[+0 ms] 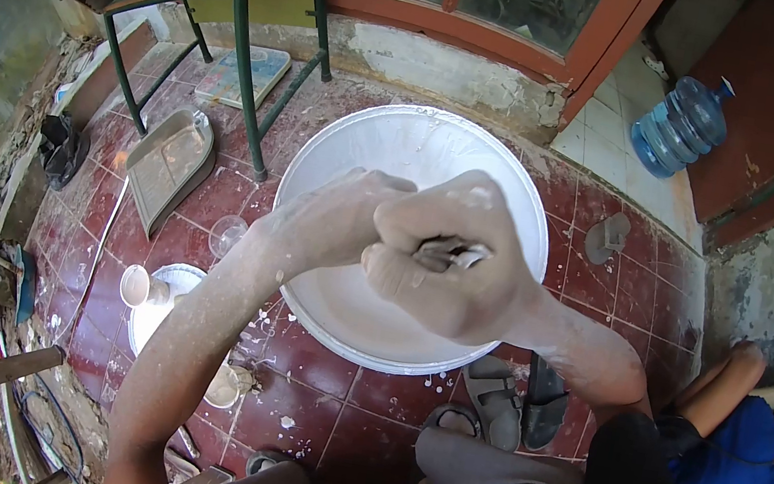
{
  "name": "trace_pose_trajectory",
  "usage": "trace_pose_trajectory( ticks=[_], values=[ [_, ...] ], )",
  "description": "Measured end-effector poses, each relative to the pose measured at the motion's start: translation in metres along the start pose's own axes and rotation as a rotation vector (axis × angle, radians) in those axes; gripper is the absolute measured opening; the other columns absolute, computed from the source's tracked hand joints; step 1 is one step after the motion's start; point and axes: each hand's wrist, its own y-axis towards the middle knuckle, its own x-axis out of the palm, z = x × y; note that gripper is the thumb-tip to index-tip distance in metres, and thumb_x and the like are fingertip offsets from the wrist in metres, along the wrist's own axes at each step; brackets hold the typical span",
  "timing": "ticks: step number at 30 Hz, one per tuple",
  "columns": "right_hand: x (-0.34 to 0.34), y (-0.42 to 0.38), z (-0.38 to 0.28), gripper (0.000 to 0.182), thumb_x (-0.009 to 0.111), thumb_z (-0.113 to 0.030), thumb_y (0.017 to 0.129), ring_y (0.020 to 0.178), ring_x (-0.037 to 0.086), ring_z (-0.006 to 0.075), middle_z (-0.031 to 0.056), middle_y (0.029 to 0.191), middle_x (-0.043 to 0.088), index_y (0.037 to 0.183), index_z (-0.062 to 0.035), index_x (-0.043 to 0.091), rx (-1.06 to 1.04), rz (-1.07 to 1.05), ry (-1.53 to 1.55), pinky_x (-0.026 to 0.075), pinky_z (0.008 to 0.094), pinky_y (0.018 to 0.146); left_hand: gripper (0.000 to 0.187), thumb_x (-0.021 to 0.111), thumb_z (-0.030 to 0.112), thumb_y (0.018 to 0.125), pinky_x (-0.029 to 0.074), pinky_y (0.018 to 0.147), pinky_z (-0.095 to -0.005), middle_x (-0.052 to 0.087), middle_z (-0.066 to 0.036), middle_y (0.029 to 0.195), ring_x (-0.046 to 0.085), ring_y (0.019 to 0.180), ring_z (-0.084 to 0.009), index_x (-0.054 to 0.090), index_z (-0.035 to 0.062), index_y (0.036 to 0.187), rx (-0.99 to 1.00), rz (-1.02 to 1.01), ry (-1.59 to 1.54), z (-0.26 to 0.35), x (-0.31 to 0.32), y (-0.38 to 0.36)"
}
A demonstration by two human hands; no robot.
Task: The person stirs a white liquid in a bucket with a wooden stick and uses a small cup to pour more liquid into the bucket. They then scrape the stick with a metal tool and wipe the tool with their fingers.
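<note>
The right hand [451,252] is up over the big white bowl [398,137], close to the camera. It is curled into a loose fist, with the thumb side turned to the camera. A small pale bit shows in the hole of the fist, but I cannot tell what it is. The left hand [341,210] is over the bowl too, beside the fist. It is bent at the wrist and points at the fist. Its fingers are partly hidden, so I cannot tell if it holds anything. Both hands and arms have pale, chalky stuff on them.

The bowl sits on the red tile floor [380,444], in front of the person, with pale stuff [346,307] low inside. Left of the bowl are a small white dish [146,334], a white cup [136,286] and a clear round thing [227,235]. Farther left is a dusty dustpan [172,162]. Right of the bowl, near its bottom edge, are sandals [495,401], and another person in blue [741,465] is farther right. Past the bowl, a flat box [244,76] has print too small to read. Far past it on the right, a blue water bottle [681,126] has a label I cannot read.
</note>
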Motion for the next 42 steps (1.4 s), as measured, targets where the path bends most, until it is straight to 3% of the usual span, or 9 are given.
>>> trace_pose_trajectory(
  ticks=[5,15,18,24,27,29,30,32,42],
  values=[
    [0.01,-0.014,0.018,0.028,0.058,-0.009,0.075,0.053,0.033,0.006,0.0024,0.052,0.031,0.057,-0.0001,0.038,0.169,0.04,0.181,0.026,0.0301,0.048,0.015,0.069,0.013,0.079,0.052,0.074,-0.046,0.067,-0.018,0.085,0.065,0.086,-0.0365,0.066,0.0043,0.09,-0.13,-0.189,0.173,-0.004,0.031,-0.02],
    [0.008,-0.025,0.037,0.04,0.063,-0.012,0.088,0.054,0.031,0.0026,-0.007,0.055,0.035,0.057,-0.0087,0.038,0.312,0.177,0.483,0.024,0.0265,0.048,0.023,0.067,0.03,0.088,0.052,0.08,-0.0416,0.07,-0.012,0.086,0.067,0.084,-0.0315,0.071,0.0078,0.094,-0.226,-0.395,0.299,-0.005,0.043,-0.014],
    [0.014,-0.035,0.047,0.038,0.063,-0.012,0.089,0.054,0.031,0.0035,-0.0065,0.056,0.037,0.059,-0.01,0.039,0.357,0.145,0.476,0.024,0.0262,0.049,0.024,0.072,0.023,0.082,0.051,0.078,-0.047,0.067,-0.015,0.09,0.066,0.089,-0.0356,0.062,0.0027,0.091,-0.365,-0.469,0.269,-0.003,0.048,-0.019],
    [0.018,-0.04,0.058,0.036,0.063,-0.01,0.089,0.051,0.031,0.0034,-0.0058,0.055,0.038,0.06,-0.0107,0.041,0.381,0.087,0.476,0.022,0.0244,0.048,0.031,0.075,0.029,0.081,0.052,0.078,-0.0458,0.068,-0.015,0.093,0.066,0.089,-0.035,0.063,0.0036,0.093,-0.222,-0.477,0.378,-0.023,0.057,-0.022],
    [0.01,-0.039,0.058,0.015,0.065,-0.015,0.087,0.064,0.049,0.0075,-0.0002,0.068,0.052,0.08,-0.0062,0.054,0.444,0.007,0.511,0.039,0.0246,0.059,0.032,0.075,0.033,0.081,0.052,0.077,-0.0456,0.068,-0.015,0.089,0.067,0.087,-0.035,0.064,0.0038,0.089,-0.235,-0.371,0.333,-0.034,0.063,-0.022],
    [0.008,-0.032,0.05,0.047,0.068,-0.021,0.083,0.1,0.058,0.0173,0.0112,0.099,0.06,0.122,-0.001,0.051,0.212,0.153,0.263,0.046,0.0342,0.089,0.032,0.074,0.034,0.081,0.052,0.075,-0.0458,0.068,-0.015,0.086,0.067,0.085,-0.0352,0.065,0.004,0.086,-0.233,-0.38,0.358,-0.036,0.064,-0.022],
    [0.004,-0.03,0.046,0.047,0.068,-0.021,0.083,0.1,0.058,0.0173,0.0112,0.099,0.06,0.122,-0.001,0.051,0.211,0.154,0.26,0.046,0.0342,0.089,0.032,0.074,0.035,0.081,0.052,0.074,-0.046,0.068,-0.015,0.083,0.067,0.082,-0.0353,0.065,0.0043,0.083,-0.229,-0.39,0.379,-0.035,0.063,-0.021],
    [-0.008,-0.031,0.039,0.082,0.069,-0.025,0.079,0.126,0.047,0.0246,0.0187,0.127,0.052,0.146,-0.0017,0.028,0.3,0.112,0.361,0.033,0.0415,0.109,0.033,0.074,0.036,0.081,0.052,0.073,-0.0462,0.068,-0.015,0.081,0.067,0.081,-0.0356,0.066,0.0048,0.081,-0.247,-0.396,0.389,-0.025,0.057,-0.017],
    [-0.035,-0.06,0.015,0.078,0.072,-0.033,0.085,0.134,0.041,0.0304,0.0199,0.134,0.05,0.144,-0.0018,0.033,0.305,0.113,0.009,0.031,0.0434,0.112,0.035,0.07,0.041,0.083,0.05,0.072,-0.0473,0.068,-0.014,0.079,0.067,0.078,-0.036,0.068,0.0068,0.082,-0.193,-0.384,0.441,-0.009,0.05,-0.012]
  ],
)
